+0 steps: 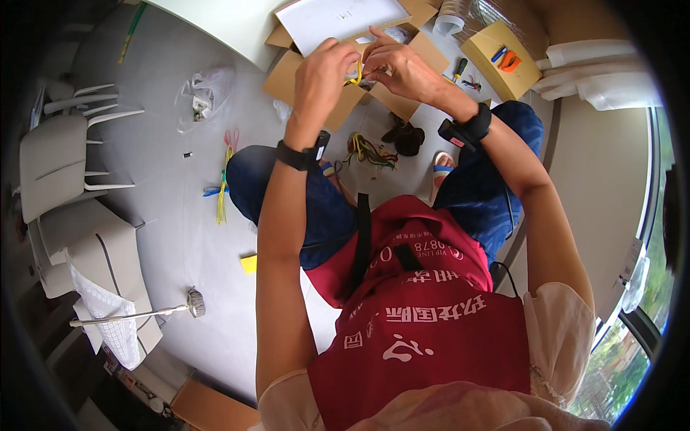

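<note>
My two hands meet above an open cardboard box [288, 75]. A thin, bent yellow strip [357, 72] shows between them; I cannot make out whether it is tape or wire. My left hand [325, 72] is closed, its fingertips pinching the strip's left side. My right hand [401, 70] has its thumb and lower fingers drawn together at the strip's other side, with the index finger raised. A pale piece beside the strip is mostly hidden by the fingers. Below the hands, a bundle of red, yellow and green wires [370, 152] lies on the floor between my feet.
A white panel [338, 20] rests over the box. At the right stand a small carton [501, 61] with orange-handled pliers [509, 61] and a screwdriver [460, 68]. Further left are yellow wires [221, 190], a plastic bag [208, 97], chairs [61, 161] and a lamp-like head on a rod [195, 302].
</note>
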The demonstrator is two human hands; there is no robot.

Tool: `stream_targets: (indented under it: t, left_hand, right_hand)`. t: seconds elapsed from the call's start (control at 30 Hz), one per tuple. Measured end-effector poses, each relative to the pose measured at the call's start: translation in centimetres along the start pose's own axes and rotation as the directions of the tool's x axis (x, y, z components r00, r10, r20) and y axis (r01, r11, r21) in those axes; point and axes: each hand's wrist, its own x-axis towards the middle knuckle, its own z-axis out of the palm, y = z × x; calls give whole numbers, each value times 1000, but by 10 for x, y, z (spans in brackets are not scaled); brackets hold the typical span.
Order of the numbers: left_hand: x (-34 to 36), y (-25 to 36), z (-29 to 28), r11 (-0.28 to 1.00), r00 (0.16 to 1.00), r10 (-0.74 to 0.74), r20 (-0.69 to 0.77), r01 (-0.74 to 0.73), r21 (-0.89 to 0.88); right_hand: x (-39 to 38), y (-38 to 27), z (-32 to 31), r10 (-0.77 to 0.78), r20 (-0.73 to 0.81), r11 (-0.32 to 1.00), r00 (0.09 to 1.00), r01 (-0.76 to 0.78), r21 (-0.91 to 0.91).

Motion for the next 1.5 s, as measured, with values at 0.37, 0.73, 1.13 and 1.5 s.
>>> stream_targets:
  t: [0.37, 0.73, 1.13, 1.5]
  left_hand:
    - [-17, 14, 30, 996, 984, -44, 173, 57, -71]
    - [7, -8, 3, 923, 972, -141, 189, 198, -331]
    - [10, 2, 21, 682, 937, -341, 78, 304, -665]
    - [8, 2, 28, 516, 887, -459, 47, 309, -799]
  right_hand:
    - [3, 11, -24, 570, -91, 818, 816, -554, 152]
    - [-9, 10, -8, 164, 172, 963, 971, -196, 187]
    - [-2, 19, -23, 613, 196, 460, 766, -547, 700]
    - [-4, 20, -28, 500, 327, 239, 802, -491, 838]
